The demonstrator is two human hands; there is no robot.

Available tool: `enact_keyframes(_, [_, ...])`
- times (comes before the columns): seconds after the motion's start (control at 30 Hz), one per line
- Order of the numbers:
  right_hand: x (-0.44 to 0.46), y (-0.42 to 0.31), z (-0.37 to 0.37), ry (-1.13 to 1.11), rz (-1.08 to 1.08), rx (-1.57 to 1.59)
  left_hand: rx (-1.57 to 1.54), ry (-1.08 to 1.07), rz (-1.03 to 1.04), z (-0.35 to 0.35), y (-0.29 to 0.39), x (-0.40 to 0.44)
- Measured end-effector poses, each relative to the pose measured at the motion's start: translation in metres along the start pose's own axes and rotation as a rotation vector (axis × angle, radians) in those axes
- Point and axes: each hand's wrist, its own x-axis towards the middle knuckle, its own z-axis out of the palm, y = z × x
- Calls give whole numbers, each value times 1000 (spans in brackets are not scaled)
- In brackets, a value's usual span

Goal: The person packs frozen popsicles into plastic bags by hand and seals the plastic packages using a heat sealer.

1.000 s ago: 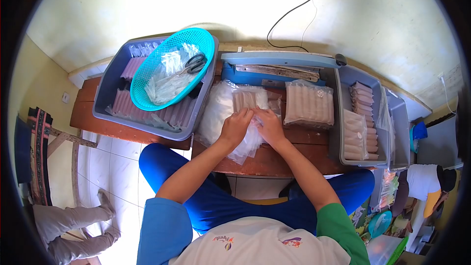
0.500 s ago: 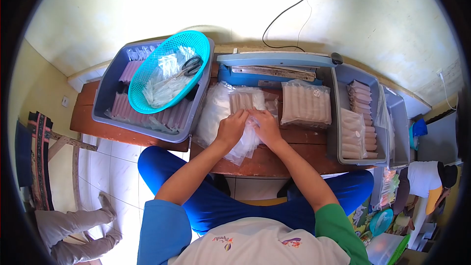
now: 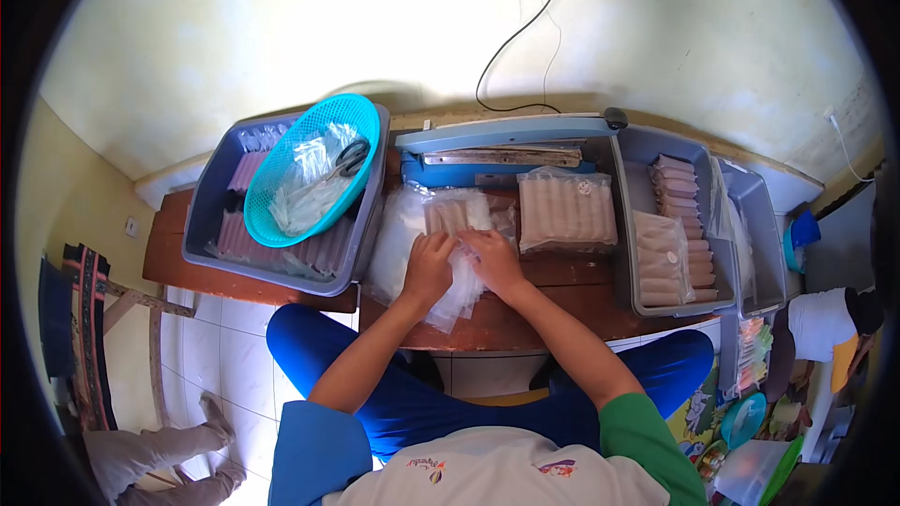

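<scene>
My left hand (image 3: 431, 265) and my right hand (image 3: 491, 260) meet at the near end of a clear plastic bag (image 3: 448, 216) holding pale brown sticks. Fingers of both hands are closed on the bag's near edge; the exact grip is partly hidden behind the knuckles. Under and around it lies a pile of flat clear plastic bags (image 3: 392, 258). To the right, a filled bag of brown sticks (image 3: 566, 213) lies flat on the brown wooden table (image 3: 562, 305). Behind my hands stands a blue heat sealer (image 3: 506, 152) with a long arm.
At left, a grey tub (image 3: 349, 272) holds stick packs, with a turquoise basket (image 3: 258, 192) of plastic and scissors (image 3: 352, 157) on top. A second grey tub (image 3: 626, 178) at right holds more packs. People (image 3: 814, 328) (image 3: 178, 450) are at both sides.
The camera view has tilted up a little, so the table sits lower in view and a wall socket shows. Both hands stay at the same bag, with slight finger movement.
</scene>
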Motion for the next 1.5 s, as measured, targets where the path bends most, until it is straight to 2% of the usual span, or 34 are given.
enact_keyframes(0.1, [1,-4,-3,-6,18,-5,-28,-49,-64,3,0,-1])
enact_keyframes(0.27, [1,-7,-5,-22,68,-16,20,14,-122,18,-4,-8])
enact_keyframes(0.5, [1,-8,-2,9,15,-50,-43,74,-122,10,-8,-12])
enact_keyframes(0.57, [2,-11,-3,14,16,-53,-64,30,-134,9,-8,-11])
enact_keyframes(0.63, [3,-17,-8,2,114,-37,-64,31,-138,9,-8,-9])
enact_keyframes(0.9, [-2,-8,-5,50,45,-58,-130,42,-100,6,-8,-5])
enact_keyframes(1.07, [-4,2,3,4,31,-113,-38,-60,-160,-2,6,-7])
enact_keyframes(1.17, [-8,-1,4,69,-6,-133,-54,-2,-197,9,8,-22])
enact_keyframes(1.3, [-18,-16,-15,36,-58,-62,89,21,-196,3,38,-23])
enact_keyframes(1.43, [-29,-34,-62,78,-113,23,-18,36,-110,-11,71,-9])
enact_keyframes(1.5, [-32,-39,-93,79,-80,40,-219,6,-83,-9,85,3])
